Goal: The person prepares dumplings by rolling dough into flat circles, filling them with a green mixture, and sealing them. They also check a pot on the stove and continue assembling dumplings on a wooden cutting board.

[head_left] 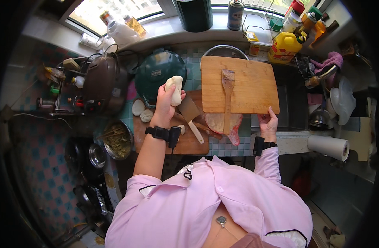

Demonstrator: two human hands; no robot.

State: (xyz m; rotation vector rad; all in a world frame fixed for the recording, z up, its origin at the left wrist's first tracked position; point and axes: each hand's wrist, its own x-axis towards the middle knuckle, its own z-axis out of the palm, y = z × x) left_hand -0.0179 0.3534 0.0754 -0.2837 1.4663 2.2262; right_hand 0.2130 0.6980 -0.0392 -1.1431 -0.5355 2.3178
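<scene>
I see the left hand point(168, 101) pinching a white dough lump point(175, 89) mid-frame. The right hand point(268, 122) grips the wooden board point(251, 84). A yellow bottle point(284, 46) stands upper right.

- Daylight comes from the window point(115, 10) at the top; its panes glare white.
- Below the window, the lit bench point(226, 146) stays sharp.
- Far from the window, edges darken and bend.

Bowl point(225, 52) — half behind cutting board point(247, 84)
</scene>
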